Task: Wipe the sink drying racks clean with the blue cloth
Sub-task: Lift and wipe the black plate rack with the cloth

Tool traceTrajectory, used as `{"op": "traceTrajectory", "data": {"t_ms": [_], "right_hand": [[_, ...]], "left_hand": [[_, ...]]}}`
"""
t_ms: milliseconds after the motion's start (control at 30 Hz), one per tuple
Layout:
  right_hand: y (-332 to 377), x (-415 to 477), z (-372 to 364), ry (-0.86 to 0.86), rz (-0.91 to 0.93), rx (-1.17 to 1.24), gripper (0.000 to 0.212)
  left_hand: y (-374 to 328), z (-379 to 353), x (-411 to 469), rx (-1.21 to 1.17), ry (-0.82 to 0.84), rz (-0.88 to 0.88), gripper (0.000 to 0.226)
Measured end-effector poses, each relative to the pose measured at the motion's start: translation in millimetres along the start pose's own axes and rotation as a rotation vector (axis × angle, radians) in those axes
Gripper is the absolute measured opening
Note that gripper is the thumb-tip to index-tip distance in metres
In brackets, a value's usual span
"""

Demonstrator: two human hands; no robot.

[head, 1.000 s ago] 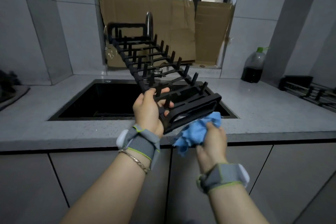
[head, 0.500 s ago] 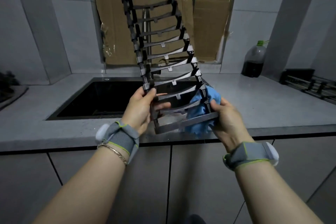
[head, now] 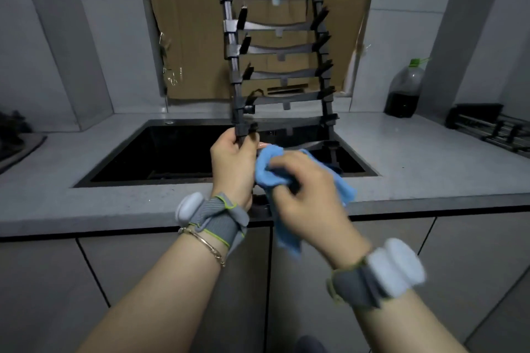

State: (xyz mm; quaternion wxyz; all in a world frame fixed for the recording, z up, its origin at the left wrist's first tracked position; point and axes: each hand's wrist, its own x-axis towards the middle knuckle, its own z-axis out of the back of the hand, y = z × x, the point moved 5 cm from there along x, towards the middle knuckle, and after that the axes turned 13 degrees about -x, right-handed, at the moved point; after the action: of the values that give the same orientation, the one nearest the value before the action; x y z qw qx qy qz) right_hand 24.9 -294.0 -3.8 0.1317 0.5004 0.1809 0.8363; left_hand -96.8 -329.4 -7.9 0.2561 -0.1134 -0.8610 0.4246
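Two hands meet at the lower end of a dark drying rack (head: 238, 89), which stands nearly upright over the black sink (head: 160, 152), its top running out of the picture past the cardboard (head: 189, 37) that covers the window. The left hand (head: 233, 163) grips the rack's left side rail close to the bottom, fingers and thumb curled round the rail. The rack's cross bars climb away from that hand like rungs, with short dark pegs standing out along both rails.

Just to the right, the right hand (head: 307, 195) has its fingers curled round a bunched blue cloth (head: 269, 169). The hand is blurred, so how each finger lies is hard to make out. The cloth sits at the rack's lowest bars, between the two hands and touching or almost touching the left thumb. It hides the bottom of the rack from view. One loose tail of it hangs below the right hand, past the front edge of the grey counter (head: 86, 209) and in front of the cabinet doors (head: 172, 281).

Both wrists wear grey bands with white pods, and a thin bracelet (head: 206, 243) circles the left forearm. A second rack (head: 493, 126) lies on the counter far right, well apart, near a green-capped bottle (head: 404, 89) of dark liquid.
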Motion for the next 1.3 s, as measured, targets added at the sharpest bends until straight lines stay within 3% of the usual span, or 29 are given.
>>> {"op": "traceTrajectory", "data": {"t_ms": [100, 200, 333, 500, 667, 800, 1000, 1067, 1133, 1200, 1300], "right_hand": [[-7, -10, -19, 0.030, 0.005, -0.319, 0.022], [-6, -12, -24, 0.035, -0.003, -0.369, 0.032], [0, -11, -36, 0.228, -0.005, -0.287, 0.039], [-4, -12, -38, 0.387, 0.091, -0.639, 0.041], [-37, -12, -12, 0.206, 0.106, -0.935, 0.026], [-57, -2, 5, 0.156, 0.030, -0.696, 0.022], [-45, 9, 52, -0.346, -0.319, -0.117, 0.022], [-48, 19, 58, -0.429, -0.417, 0.045, 0.017], [-52, 31, 45, -0.284, -0.495, 0.068, 0.016], [-59, 37, 26, -0.101, -0.504, -0.061, 0.008], [-71, 43, 16, -0.031, -0.548, -0.223, 0.019]], "left_hand": [[-6, -4, -4, 0.043, 0.030, -0.033, 0.024], [-11, -3, -4, 0.060, 0.034, -0.060, 0.023], [-14, 4, -2, 0.099, 0.021, -0.085, 0.025], [-7, 8, -4, 0.087, 0.028, -0.040, 0.028], [-10, 16, 0, 0.047, 0.037, -0.058, 0.028], [-8, 14, -1, -0.012, 0.073, -0.009, 0.024], [-12, 18, 2, 0.021, 0.078, -0.034, 0.025], [-13, 16, -1, 0.014, 0.085, -0.038, 0.023], [-13, 11, -5, -0.010, 0.093, -0.027, 0.022], [-11, 6, -10, -0.021, 0.111, -0.007, 0.023], [-10, 2, -16, 0.034, 0.146, -0.006, 0.025]]}}
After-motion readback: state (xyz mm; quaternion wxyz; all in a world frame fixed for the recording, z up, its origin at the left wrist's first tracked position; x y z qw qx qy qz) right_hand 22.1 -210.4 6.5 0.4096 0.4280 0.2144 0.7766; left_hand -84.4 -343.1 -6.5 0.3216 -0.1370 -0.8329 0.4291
